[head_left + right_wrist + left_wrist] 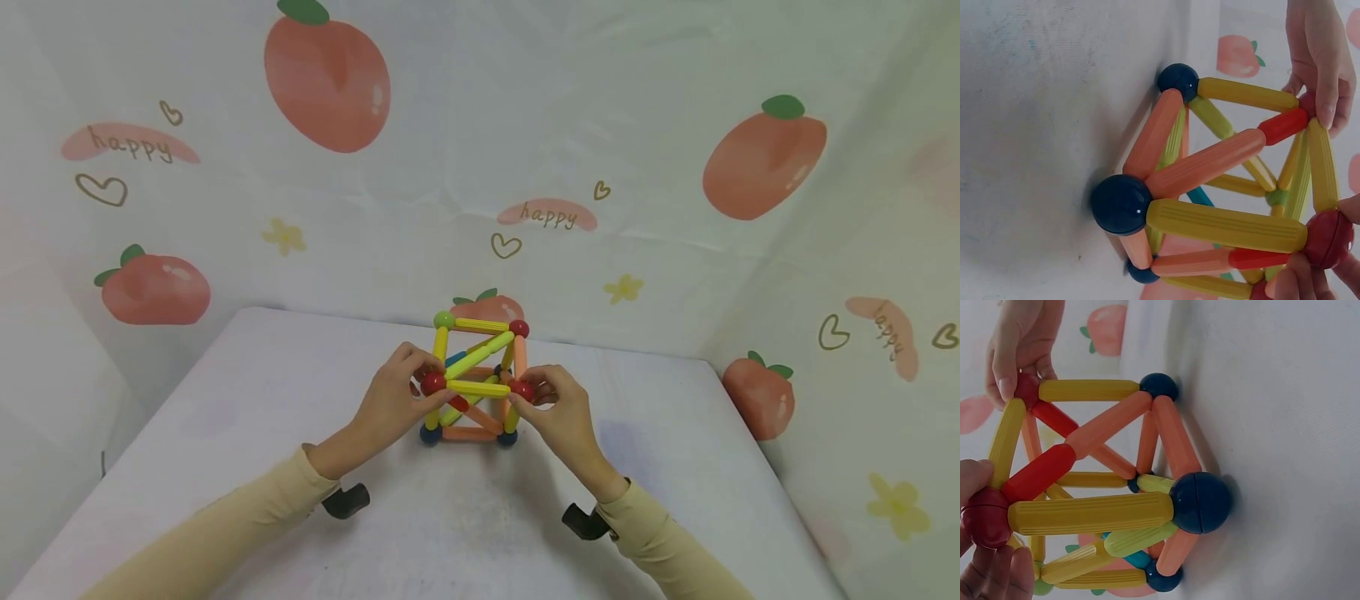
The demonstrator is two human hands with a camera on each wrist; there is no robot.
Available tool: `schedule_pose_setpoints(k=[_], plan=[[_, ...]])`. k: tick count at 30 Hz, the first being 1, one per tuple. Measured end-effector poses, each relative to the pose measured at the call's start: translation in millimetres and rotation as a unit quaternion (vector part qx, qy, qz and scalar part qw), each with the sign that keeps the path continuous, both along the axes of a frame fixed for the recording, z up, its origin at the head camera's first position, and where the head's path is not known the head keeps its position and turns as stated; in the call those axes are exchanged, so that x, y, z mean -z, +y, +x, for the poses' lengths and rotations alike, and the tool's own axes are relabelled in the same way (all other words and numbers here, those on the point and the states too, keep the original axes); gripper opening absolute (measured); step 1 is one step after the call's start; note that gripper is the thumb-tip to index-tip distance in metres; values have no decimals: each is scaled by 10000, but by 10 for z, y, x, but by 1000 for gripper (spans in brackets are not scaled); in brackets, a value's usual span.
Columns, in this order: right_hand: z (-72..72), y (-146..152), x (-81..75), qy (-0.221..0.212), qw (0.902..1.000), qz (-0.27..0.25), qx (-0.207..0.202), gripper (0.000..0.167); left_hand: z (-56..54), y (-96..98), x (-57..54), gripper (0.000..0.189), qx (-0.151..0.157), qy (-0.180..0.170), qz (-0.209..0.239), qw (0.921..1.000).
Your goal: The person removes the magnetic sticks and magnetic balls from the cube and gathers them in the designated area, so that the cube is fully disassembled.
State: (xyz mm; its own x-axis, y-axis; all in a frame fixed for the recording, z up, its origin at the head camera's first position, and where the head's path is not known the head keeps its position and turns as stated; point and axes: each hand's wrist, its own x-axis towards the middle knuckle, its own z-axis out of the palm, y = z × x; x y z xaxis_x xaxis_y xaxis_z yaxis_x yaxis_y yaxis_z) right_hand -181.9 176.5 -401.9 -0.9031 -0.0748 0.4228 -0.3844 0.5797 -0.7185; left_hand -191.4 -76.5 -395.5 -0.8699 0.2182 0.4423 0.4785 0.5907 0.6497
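Note:
A cube-shaped frame of coloured rods and balls stands on the white table, apparently a magnetic building set. My left hand (388, 398) pinches the red ball (988, 519) at the front upper left corner between thumb and fingers. At the front upper right, my right hand (561, 412) grips another red ball (1330, 239) the same way. A yellow rod (477, 389) joins these two balls. Dark blue balls (1200, 503) form the bottom corners, linked by orange rods (468, 433). Red-and-orange diagonals (1210, 162) cross the sides. Behind, a green ball (444, 320) and a red ball (519, 329) top the far corners.
The white table cover (465, 533) spreads around the frame. Close behind it rises a white cloth backdrop (420, 200) printed with fruit, hearts and flowers. A black wrist-worn piece (347, 502) juts below the left sleeve, and a similar piece (585, 522) by the right.

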Motion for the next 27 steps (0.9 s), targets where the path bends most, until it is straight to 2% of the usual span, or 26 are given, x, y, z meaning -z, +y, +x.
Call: schedule_pose_setpoints(k=[9, 18, 27], plan=[[-18, -12, 28, 308, 9995, 68, 28, 26, -24, -11, 42, 34, -8, -145, -6, 9999], [-24, -9, 39, 689, 9976, 100, 3, 26, -16, -3, 23, 33, 3, -175, 52, 9998], [-36, 10, 33, 445, 9990, -33, -62, 24, -8, -2, 9, 33, 24, -166, 62, 9998]])
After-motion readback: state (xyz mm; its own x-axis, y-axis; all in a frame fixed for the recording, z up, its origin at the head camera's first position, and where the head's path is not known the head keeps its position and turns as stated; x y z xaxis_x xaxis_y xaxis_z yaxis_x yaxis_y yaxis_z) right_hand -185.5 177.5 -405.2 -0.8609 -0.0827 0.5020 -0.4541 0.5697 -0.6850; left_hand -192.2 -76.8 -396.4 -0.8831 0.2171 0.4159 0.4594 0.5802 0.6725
